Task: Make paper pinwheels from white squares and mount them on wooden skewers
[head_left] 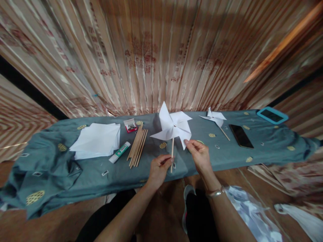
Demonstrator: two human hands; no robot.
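A white paper pinwheel [169, 124] with a metal pin [175, 125] at its middle faces me on a thin wooden stick [172, 148]. My left hand [159, 169] pinches the lower part of that stick between thumb and fingers. At the pinwheel's lower right blade, my right hand [199, 155] is closed with thumb and forefinger on the tip. Left of my hands lie several wooden sticks [137, 148], a green and white glue stick [119, 152] and a small open red and white box [130, 125] with metal pins inside.
A stack of white paper [97, 139] lies at the left of the cloth-covered table [106, 181]. Rightward are a second pinwheel [216, 117], a black phone [241, 136] and a blue-framed device [272, 115]. Curtains [156, 60] hang behind; a plastic bag [252, 211] sits on the floor.
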